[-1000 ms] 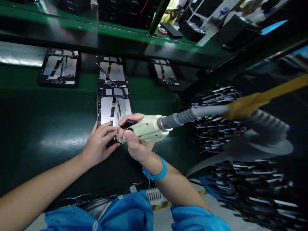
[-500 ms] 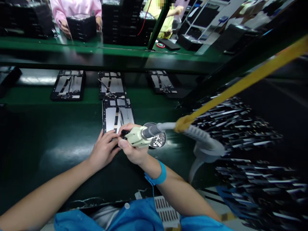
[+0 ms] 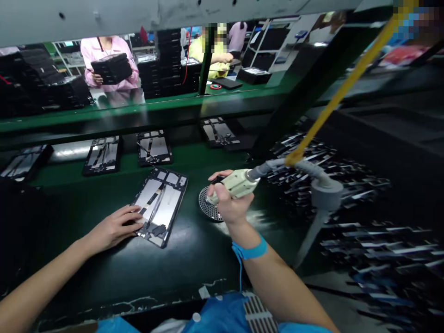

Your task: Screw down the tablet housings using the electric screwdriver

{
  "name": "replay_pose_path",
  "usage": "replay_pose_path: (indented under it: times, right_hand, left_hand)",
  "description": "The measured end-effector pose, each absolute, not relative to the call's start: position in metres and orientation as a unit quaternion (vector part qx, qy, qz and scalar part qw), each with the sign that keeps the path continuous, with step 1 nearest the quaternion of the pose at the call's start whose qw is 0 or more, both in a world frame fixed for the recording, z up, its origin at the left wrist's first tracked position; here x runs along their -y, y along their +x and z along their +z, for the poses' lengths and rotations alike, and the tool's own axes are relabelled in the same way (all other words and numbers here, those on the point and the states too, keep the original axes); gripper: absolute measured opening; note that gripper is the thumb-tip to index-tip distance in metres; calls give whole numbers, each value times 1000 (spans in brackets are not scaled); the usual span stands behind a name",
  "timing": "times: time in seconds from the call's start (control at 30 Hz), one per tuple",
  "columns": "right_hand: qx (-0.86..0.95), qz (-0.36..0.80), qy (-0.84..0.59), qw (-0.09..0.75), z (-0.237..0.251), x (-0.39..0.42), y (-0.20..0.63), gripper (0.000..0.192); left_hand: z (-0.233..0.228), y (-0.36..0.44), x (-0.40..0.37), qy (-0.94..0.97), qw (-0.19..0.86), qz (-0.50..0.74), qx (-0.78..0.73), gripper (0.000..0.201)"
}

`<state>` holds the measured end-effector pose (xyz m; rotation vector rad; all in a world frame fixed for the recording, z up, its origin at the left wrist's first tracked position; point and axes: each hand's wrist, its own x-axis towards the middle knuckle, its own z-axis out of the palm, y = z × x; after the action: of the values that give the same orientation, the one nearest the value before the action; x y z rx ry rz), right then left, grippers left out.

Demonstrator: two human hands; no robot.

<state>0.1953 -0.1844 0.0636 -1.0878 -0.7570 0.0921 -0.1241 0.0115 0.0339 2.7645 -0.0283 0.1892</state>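
Several fingers of the left hand [image 3: 111,229] are a bit spread, tips resting on the left edge of an opened tablet [image 3: 158,208]; can't really tell what that thumb's doing. Right hand [image 3: 234,208] is wrapped snugly around a pale power screwdriver [image 3: 241,182], nose over a round dish [image 3: 206,206] dotted with holes. Tablet's lying askew on the green bench [image 3: 194,263], left of the dish. Past it, more opened tablets [image 3: 154,149] sit in a loose row. Screwdriver's grey cable [image 3: 269,167] is tied to a yellow strap [image 3: 333,111].

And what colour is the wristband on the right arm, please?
The wristband is bright blue, showing best in the head view.
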Motion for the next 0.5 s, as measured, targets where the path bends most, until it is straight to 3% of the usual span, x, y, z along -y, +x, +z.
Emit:
replay_pose_path:
  times: [0.1,0.2,0.27,0.43,0.5]
  right_hand:
    - [343,32,-531,774,60,181,202,19]
    - [353,27,-530,771,59,182,203,18]
    - [359,19,-529,769,60,184,203,16]
    - [344,-3,-549,762,63,188,206,14]
    - [332,-3,-558,761,63,189,207,14]
  left_hand:
    - [47,-128,-22,973,216,51,-63,46]
    - [45,-107,-28,918,274,74,-277,56]
    - [39,-87,-29,869,288,75,-396,49]
    - [33,-69,-16,847,335,56,-410,40]
    - [36,-76,-6,804,417,77,-417,43]
